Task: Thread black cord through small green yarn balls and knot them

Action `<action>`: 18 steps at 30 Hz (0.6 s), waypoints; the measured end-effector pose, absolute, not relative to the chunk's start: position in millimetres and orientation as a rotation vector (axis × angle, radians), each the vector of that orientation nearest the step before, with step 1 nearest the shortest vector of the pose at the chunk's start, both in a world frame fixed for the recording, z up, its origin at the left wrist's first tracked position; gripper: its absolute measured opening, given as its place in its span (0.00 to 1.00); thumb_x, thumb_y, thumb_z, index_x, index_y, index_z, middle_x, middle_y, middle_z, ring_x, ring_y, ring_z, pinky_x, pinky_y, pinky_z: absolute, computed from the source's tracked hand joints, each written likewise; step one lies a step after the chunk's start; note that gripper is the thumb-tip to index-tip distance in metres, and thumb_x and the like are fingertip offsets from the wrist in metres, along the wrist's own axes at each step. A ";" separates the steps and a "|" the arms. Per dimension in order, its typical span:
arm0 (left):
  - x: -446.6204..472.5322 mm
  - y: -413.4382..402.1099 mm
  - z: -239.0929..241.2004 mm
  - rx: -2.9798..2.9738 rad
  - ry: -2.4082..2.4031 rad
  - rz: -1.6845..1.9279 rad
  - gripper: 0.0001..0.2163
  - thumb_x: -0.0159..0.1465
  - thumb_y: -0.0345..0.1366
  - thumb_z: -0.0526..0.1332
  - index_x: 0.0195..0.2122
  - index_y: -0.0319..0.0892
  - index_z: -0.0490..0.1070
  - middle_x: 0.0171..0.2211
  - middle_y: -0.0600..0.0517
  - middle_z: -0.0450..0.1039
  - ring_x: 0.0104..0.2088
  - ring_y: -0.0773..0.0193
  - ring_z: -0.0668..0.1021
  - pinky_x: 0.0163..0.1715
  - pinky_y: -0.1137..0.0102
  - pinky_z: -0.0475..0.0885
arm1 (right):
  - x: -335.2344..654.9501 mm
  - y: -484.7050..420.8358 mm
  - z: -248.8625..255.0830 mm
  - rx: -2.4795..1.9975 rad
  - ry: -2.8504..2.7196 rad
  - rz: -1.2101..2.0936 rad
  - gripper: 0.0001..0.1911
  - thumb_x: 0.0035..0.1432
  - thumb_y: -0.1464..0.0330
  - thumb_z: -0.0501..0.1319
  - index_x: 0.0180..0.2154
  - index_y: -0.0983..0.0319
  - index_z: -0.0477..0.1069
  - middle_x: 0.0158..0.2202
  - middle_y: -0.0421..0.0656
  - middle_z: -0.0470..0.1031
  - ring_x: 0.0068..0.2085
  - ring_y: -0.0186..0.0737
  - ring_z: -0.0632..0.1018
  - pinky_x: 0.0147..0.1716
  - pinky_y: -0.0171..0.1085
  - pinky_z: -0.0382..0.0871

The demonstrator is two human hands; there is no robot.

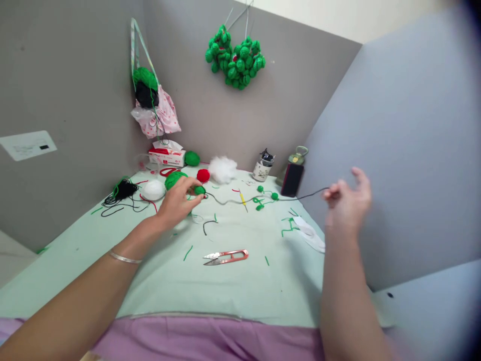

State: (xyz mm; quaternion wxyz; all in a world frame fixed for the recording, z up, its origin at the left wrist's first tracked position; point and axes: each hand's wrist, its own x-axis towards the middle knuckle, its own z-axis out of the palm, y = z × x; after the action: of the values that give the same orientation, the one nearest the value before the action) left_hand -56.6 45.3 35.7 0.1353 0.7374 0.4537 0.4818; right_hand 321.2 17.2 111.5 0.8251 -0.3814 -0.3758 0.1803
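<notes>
My left hand [177, 201] is closed on a small green crocheted ball [199, 190], held just above the table left of centre. A strand of black yarn [229, 202] runs from that ball across to the right. Its far end is pinched in the fingers of my right hand [347, 203], raised near the right partition with one finger stuck up. Whether a needle is in that pinch I cannot make out. Several green crocheted pieces [275, 196] with tails lie beneath the strand, beside a yellow-handled crochet hook [242, 199]. Orange thread snips [226, 257] lie at the front.
Behind my left hand are balls of white yarn [153, 190] and red yarn [203, 175], with white stuffing [223, 170] alongside. A phone [292, 180] leans on a bottle [299, 154] at the back right. Green crocheted clusters [240, 60] hang on the partition.
</notes>
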 end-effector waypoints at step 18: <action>-23.4 21.4 28.3 2.207 0.997 1.314 0.10 0.60 0.34 0.61 0.44 0.45 0.71 0.41 0.49 0.70 0.41 0.60 0.74 0.39 0.66 0.71 | 200.2 0.5 61.1 -1.001 -1.671 1.030 0.13 0.58 0.60 0.62 0.32 0.62 0.77 0.19 0.36 0.66 0.23 0.32 0.66 0.27 0.35 0.60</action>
State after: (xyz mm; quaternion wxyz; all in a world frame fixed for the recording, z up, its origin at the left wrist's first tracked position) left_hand -23.4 21.4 28.3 0.1920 0.7862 0.3550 0.4681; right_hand 200.2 0.5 61.1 0.4522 -0.4052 -0.6764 0.4168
